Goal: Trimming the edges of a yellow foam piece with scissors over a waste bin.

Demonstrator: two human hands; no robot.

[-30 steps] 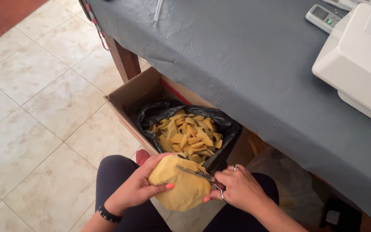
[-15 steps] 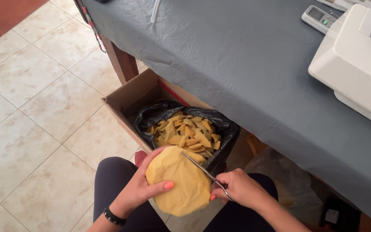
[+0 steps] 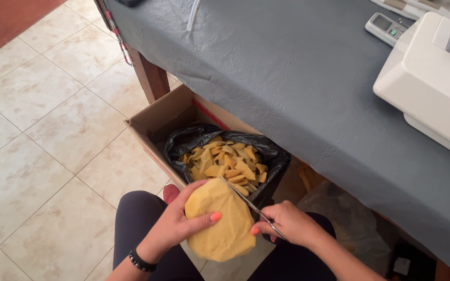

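Over my lap, my left hand (image 3: 175, 229) gripped the yellow foam piece (image 3: 220, 221); my right hand (image 3: 287, 226) clenched the scissors (image 3: 246, 200), mid-cut along its edge; the next snip called for turning it above the scrap-filled bag (image 3: 225, 156).

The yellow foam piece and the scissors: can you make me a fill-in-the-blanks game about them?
1. The left hand holds a round piece of ____ foam.
2. The right hand holds ____ against the foam's edge.
3. Cut scraps lie in a ____ bag inside a cardboard box.
4. The box sits on the floor beside a table with a ____ cloth.

Missing words: yellow; scissors; black; grey
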